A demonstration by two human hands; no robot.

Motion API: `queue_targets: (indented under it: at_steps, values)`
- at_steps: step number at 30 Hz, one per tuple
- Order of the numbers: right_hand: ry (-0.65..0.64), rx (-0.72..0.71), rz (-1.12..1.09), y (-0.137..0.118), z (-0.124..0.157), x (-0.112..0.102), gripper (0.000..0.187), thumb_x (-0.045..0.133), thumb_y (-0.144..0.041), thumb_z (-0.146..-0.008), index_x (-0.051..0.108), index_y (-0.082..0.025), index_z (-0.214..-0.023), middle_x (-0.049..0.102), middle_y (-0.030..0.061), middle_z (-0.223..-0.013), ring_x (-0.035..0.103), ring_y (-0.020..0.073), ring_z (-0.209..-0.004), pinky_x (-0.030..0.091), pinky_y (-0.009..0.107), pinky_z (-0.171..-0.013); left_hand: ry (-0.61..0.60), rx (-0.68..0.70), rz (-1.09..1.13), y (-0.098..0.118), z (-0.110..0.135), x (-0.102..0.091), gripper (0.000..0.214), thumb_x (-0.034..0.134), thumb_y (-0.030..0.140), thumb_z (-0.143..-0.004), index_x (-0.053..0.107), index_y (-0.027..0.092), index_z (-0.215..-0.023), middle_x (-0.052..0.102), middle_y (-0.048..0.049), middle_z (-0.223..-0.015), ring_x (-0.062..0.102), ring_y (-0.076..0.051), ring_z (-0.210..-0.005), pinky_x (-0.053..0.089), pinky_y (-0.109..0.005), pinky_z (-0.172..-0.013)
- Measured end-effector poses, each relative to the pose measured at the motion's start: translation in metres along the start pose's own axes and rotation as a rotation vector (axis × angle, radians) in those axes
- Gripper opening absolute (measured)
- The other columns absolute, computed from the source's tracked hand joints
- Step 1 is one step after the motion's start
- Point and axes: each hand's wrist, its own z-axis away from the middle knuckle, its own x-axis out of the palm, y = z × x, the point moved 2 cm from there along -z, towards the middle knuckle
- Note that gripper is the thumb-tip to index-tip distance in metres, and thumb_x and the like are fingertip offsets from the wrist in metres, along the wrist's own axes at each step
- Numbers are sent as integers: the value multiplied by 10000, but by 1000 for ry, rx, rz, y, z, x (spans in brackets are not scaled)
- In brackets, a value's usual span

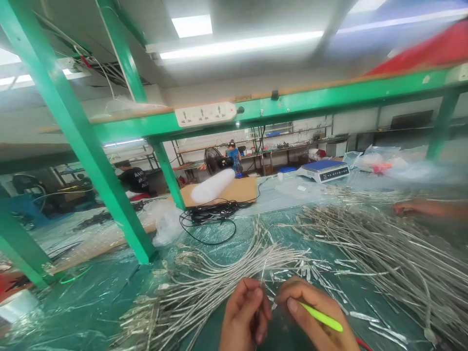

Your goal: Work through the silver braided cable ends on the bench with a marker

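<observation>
My left hand (245, 312) is closed in a pinch on the end of a thin silver cable (263, 271), which sticks up above the fingertips. Close beside it, my right hand (314, 307) is closed around a slim tool with a bright yellow-green handle (323, 318). The tool's tip is hidden by the fingers and blur, so its exact kind does not show. Just beyond both hands, a fanned bundle of silver braided cables (219, 278) lies on the green table cover (204, 234). Short silver scraps (321, 278) are scattered right of the bundle.
A large heap of silver cables (376, 243) covers the right side, where another person's hand (405, 207) reaches in. Behind are coiled black cables (212, 212), a blue-topped scale (323, 170) and plastic bags (391, 163). A green frame post (98, 165) stands left.
</observation>
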Motion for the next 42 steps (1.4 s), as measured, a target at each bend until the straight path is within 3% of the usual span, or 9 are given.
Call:
queue_targets:
  at_steps: [6,12,17,28,35,39,42]
  values:
    - [29,-5,45,7,2,1,203,484,-279,-920,669,-221,-859,635,40,-786,613,175,-717,482,235,-636,2,-13,-9,-1,0,0,229,654,390,-791,550,190,-829,615,23,-537,293,-10,-286,153,-171,-343]
    - [-70,-46,86,5,1,3,187,501,-204,-913,674,-245,-971,674,54,-891,653,188,-858,511,252,-773,32,-18,-20,2,1,1,260,679,412,-763,556,188,-809,617,20,-549,302,-9,-290,165,-169,-348]
    - [-126,-33,25,-1,-1,4,207,491,-258,-922,696,-232,-928,691,66,-861,654,193,-804,511,263,-730,32,-2,-25,1,1,-1,246,658,396,-784,564,178,-845,612,24,-539,300,-10,-290,160,-172,-343]
    - [17,16,29,5,1,2,268,460,-342,-928,671,-210,-830,616,50,-765,571,165,-627,456,248,-579,32,-3,-20,0,0,0,217,645,382,-792,543,194,-821,612,27,-543,282,-10,-284,161,-164,-338]
    - [92,-4,43,7,3,5,216,511,-343,-914,693,-227,-904,677,64,-843,652,194,-778,514,244,-677,49,-5,-32,0,0,0,218,655,376,-785,555,184,-806,619,22,-555,287,-6,-285,159,-164,-340]
    - [17,-48,35,4,2,6,220,513,-340,-911,701,-233,-869,694,64,-829,660,195,-784,524,262,-728,54,2,-30,1,0,0,240,670,390,-770,556,181,-803,615,20,-543,286,-6,-286,149,-165,-342]
    - [-42,-50,31,2,1,5,268,493,-364,-915,705,-225,-829,686,64,-772,646,189,-704,526,265,-674,60,1,-25,1,0,0,265,687,407,-751,568,179,-815,616,18,-547,279,-4,-287,150,-164,-345]
